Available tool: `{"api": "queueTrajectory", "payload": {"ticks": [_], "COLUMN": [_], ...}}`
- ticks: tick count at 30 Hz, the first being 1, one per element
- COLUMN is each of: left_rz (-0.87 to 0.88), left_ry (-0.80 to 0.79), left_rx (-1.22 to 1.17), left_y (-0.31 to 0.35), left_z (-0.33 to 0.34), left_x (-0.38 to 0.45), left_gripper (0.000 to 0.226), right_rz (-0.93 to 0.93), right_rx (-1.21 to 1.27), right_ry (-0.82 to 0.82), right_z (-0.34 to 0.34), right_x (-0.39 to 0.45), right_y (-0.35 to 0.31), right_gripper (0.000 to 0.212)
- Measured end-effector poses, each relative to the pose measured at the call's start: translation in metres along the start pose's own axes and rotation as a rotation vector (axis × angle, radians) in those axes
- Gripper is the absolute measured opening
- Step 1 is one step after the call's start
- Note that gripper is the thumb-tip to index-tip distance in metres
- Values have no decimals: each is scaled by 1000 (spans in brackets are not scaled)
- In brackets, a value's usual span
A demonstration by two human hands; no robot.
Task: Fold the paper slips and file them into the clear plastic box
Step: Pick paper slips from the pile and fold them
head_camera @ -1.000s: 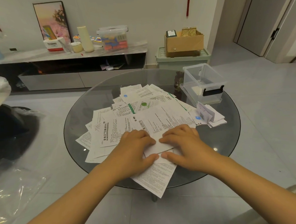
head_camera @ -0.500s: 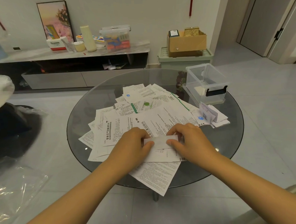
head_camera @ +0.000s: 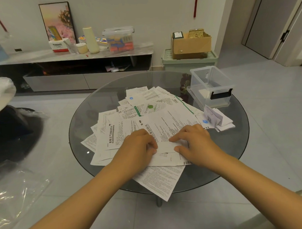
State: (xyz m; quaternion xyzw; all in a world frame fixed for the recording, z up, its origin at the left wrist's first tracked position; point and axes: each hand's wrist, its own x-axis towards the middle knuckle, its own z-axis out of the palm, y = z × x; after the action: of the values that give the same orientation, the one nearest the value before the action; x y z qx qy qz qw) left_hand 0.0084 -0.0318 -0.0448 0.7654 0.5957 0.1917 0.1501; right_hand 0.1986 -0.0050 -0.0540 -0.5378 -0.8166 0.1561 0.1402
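Several printed paper slips (head_camera: 147,118) lie spread over a round glass table (head_camera: 233,145). Both hands rest on one white slip (head_camera: 166,147) at the near side of the pile. My left hand (head_camera: 139,144) pinches its left end and my right hand (head_camera: 195,140) pinches its right end, with the slip's upper part folded over between them. The clear plastic box (head_camera: 212,84) with a black latch stands open at the table's far right, with some white paper in its bottom. A small stack of folded slips (head_camera: 217,119) lies just in front of the box.
A low TV cabinet (head_camera: 73,55) at the back carries a picture frame, a lidded plastic tub and bottles. A cardboard box (head_camera: 190,42) sits on a green bin. A clear plastic bag (head_camera: 14,196) lies on the floor at left. One sheet (head_camera: 159,182) overhangs the table's near edge.
The flat sheet under my hands has been folded over into a narrower strip. Both hands have slid a little apart along it and now pinch its ends.
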Motion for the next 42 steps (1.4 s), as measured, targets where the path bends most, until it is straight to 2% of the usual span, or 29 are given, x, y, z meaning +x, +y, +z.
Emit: {"api": "queueTrajectory", "payload": {"ticks": [5, 10, 14, 16, 17, 21, 26, 30, 32, 35, 40, 42], "left_rz": [36, 29, -4, -46, -77, -161, -270, -380, -445, -508, -544, -539], "left_ry": [-24, -29, 6, 30, 39, 76, 119, 21, -37, -61, 7, 16], "left_rx": [47, 38, -47, -130, -181, -322, -504, -816, -1040, -1163, -1244, -1267], "left_y": [4, 5, 7, 10, 11, 15, 20, 28, 33, 33, 39, 44], "left_z": [0, 1, 3, 1, 0, -3, -3, -6, -7, -4, 0, 2], "left_x": [-1, -1, 0, 1, 2, 4, 9, 13, 15, 19, 28, 34], "left_gripper": [19, 17, 32, 39, 36, 1, 11, 16, 18, 12, 10, 13], "right_rz": [5, 68, 102, 96, 93, 111, 20, -95, -131, -143, -43, -10], "right_rx": [51, 227, 345, 376, 395, 531, 496, 310, 268, 279, 450, 522], "right_ry": [-34, -91, -28, 13, 32, 143, 282, 388, 402, 359, 317, 326], "right_z": [-2, -5, -10, -13, -15, -15, -13, -3, 0, -1, -9, -12], "right_x": [-3, -8, -9, -10, -10, -13, -15, -13, -13, -13, -13, -14], "right_y": [-1, -3, -5, -6, -6, -9, -11, -7, -5, -4, -1, 1], "right_gripper": [30, 22, 20, 20, 20, 22, 12, 13, 23, 29, 11, 13]}}
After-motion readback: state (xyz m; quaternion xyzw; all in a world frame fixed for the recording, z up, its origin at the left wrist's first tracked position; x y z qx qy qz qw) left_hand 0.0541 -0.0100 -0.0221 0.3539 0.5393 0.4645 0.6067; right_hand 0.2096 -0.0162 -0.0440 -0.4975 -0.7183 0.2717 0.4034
